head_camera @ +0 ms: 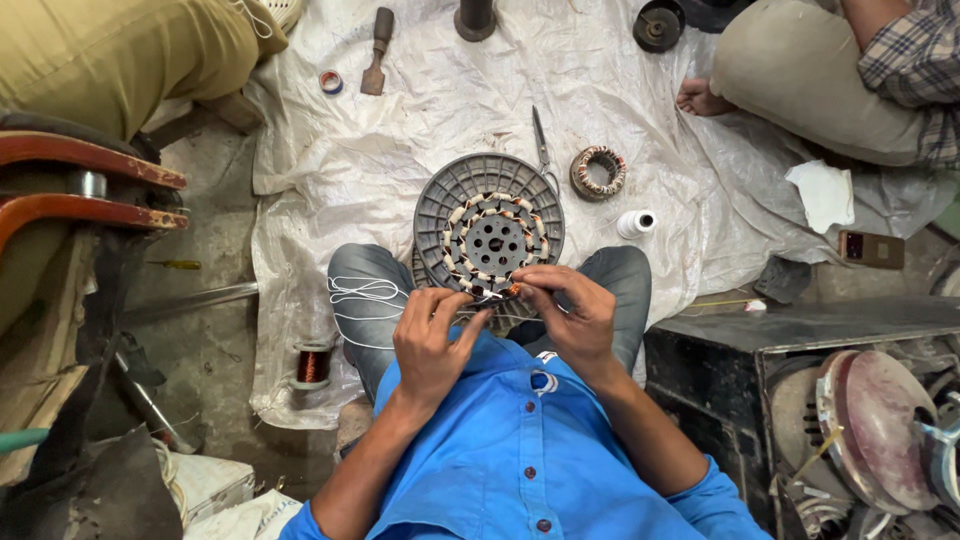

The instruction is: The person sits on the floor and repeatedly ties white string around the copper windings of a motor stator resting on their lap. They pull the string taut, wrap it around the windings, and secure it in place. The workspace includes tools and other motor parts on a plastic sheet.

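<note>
A round grey ribbed motor plate (489, 225) with a ring of copper coil windings rests on my knees. My left hand (432, 340) pinches a thin wire end at the plate's near edge. My right hand (568, 310) meets it there, fingers closed on the same wire near an orange tip (514, 289). White string (362, 293) lies looped over my left knee. I wear a blue shirt and grey trousers.
On the white plastic sheet (420, 120) lie scissors (542, 145), a small wound stator ring (598, 172), a white thread spool (635, 223), a chisel (376, 52) and a tape roll (331, 82). A copper wire spool (312, 364) stands left. Another person's foot (702, 98) is far right.
</note>
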